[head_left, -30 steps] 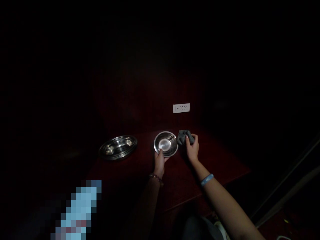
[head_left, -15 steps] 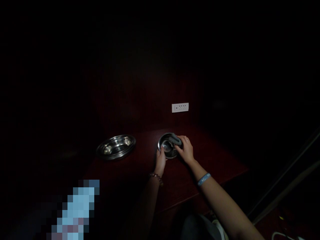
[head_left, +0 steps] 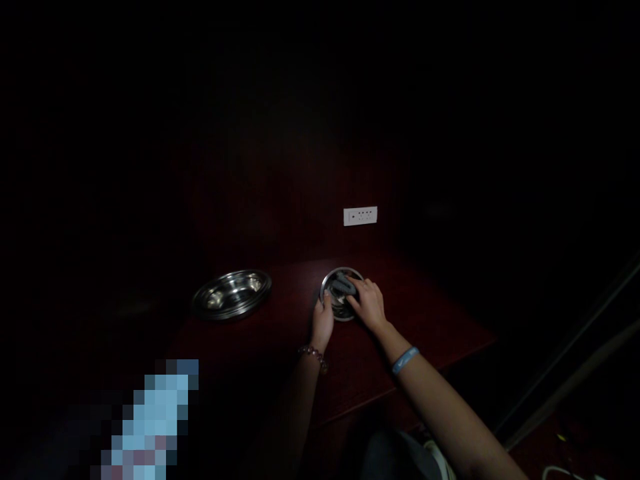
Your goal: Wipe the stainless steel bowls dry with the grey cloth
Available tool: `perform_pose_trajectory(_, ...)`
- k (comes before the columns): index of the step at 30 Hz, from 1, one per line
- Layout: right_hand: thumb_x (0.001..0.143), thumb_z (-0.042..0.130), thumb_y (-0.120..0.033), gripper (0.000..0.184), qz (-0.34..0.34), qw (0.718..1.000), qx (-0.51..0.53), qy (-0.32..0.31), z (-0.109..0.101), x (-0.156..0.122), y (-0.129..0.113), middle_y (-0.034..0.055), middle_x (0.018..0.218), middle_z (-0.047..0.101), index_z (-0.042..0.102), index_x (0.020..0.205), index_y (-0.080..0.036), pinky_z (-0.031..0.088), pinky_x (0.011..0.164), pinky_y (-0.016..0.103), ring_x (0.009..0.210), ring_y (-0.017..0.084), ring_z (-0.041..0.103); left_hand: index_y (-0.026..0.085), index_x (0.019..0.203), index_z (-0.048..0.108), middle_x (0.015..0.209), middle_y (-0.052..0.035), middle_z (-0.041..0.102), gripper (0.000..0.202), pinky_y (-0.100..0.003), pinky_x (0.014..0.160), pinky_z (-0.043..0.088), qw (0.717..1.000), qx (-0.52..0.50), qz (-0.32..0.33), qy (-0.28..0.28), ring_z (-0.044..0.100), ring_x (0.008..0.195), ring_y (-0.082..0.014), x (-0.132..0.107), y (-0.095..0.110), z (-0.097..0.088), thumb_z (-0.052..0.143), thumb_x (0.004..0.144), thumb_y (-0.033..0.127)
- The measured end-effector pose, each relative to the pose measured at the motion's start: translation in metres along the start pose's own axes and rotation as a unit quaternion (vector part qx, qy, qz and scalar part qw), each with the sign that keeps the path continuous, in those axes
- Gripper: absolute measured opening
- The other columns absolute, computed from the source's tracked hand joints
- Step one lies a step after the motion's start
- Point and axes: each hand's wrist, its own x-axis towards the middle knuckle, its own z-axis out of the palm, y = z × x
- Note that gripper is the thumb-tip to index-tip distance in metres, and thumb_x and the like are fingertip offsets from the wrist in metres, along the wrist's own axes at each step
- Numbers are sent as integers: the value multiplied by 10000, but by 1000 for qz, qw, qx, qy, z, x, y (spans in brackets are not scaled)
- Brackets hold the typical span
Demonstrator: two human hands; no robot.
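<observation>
A shiny metal bowl [head_left: 326,282] is tilted with its opening toward me, above or on the dark red table. My left hand [head_left: 323,323] grips its left rim, thumb over the inside edge and the other fingers hidden behind. My right hand [head_left: 370,305] pinches a folded grey cloth [head_left: 344,285] inside the bowl, against its inner wall. Whether the bowl's base touches the table is too dark to make out.
Metal dishes [head_left: 235,312], apparently nested, lie to the left on the red table [head_left: 350,377]. A white power socket [head_left: 360,216] is on the wall behind. A blurred light-blue patch [head_left: 155,407] is at lower left. Beyond, darkness hides most things.
My right hand has moved the cloth left and deeper into the bowl. The bowl has shifted slightly right and turned its opening more toward me, still in my left hand.
</observation>
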Motion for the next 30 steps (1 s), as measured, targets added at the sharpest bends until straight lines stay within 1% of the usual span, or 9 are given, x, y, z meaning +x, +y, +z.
perform_pose_trajectory(3, 872, 562, -253, 507, -7, 1000, -9, -5, 1, 0, -2, 75, 1297, 623, 494, 1374, -231, 369, 992, 419, 1154, 296, 517, 155, 1024, 669, 1055, -122, 710, 294, -353, 1009, 434, 999, 27, 20, -5, 651, 1010, -214, -2, 3, 1, 486, 924, 363)
perform_pose_trajectory(8, 870, 552, -231, 498, -20, 1000, -9, -8, -2, -1, -7, 67, 1339, 586, 507, 1366, -245, 388, 952, 406, 1137, 286, 516, 164, 1042, 672, 1107, -109, 699, 270, -335, 1034, 408, 1000, 16, 18, -1, 626, 1079, -214, -4, 5, 2, 528, 909, 349)
perform_pose_trajectory(13, 835, 581, -200, 522, -61, 997, 10, -53, -4, 0, -18, 46, 1353, 568, 527, 1350, -263, 398, 966, 402, 1150, 272, 498, 153, 1079, 665, 1142, -121, 686, 327, -348, 1045, 401, 999, 30, 31, -16, 618, 1101, -217, -1, 2, 1, 488, 928, 383)
perform_pose_trajectory(16, 821, 586, -204, 507, -81, 993, 36, -74, -6, 1, -23, 36, 1323, 588, 554, 1322, -274, 402, 975, 400, 1138, 262, 504, 157, 1049, 673, 1116, -110, 696, 316, -336, 1038, 411, 1000, 5, 22, -10, 628, 1087, -204, 0, 3, 0, 508, 917, 392)
perform_pose_trajectory(20, 785, 600, -183, 460, -104, 987, 79, -92, -7, 0, -25, 20, 1224, 651, 617, 1236, -272, 409, 941, 373, 1049, 235, 542, 156, 948, 686, 960, -96, 728, 292, -351, 1014, 441, 1000, -18, -6, 13, 650, 1041, -212, 0, 6, -1, 546, 890, 406)
perform_pose_trajectory(23, 769, 605, -180, 350, -94, 988, 82, -88, -7, 0, -25, 27, 1071, 703, 681, 1104, -245, 405, 890, 356, 970, 228, 543, 153, 907, 683, 886, -94, 728, 300, -365, 983, 467, 999, -18, -16, 31, 663, 991, -224, -1, 6, -1, 545, 884, 418)
perform_pose_trajectory(27, 775, 578, -205, 188, -61, 994, 48, -80, -6, 2, -23, 54, 865, 691, 720, 898, -216, 340, 933, 400, 965, 247, 522, 152, 928, 683, 938, -102, 722, 332, -366, 983, 466, 999, 13, 3, 30, 665, 959, -223, -1, 5, -1, 542, 881, 449)
perform_pose_trajectory(30, 776, 552, -208, 174, -45, 993, 51, -91, -7, 4, -18, 56, 805, 652, 712, 844, -209, 309, 950, 413, 947, 243, 516, 145, 970, 682, 977, -116, 717, 368, -369, 992, 456, 999, 30, 20, 15, 661, 975, -225, -2, 4, -1, 533, 886, 470)
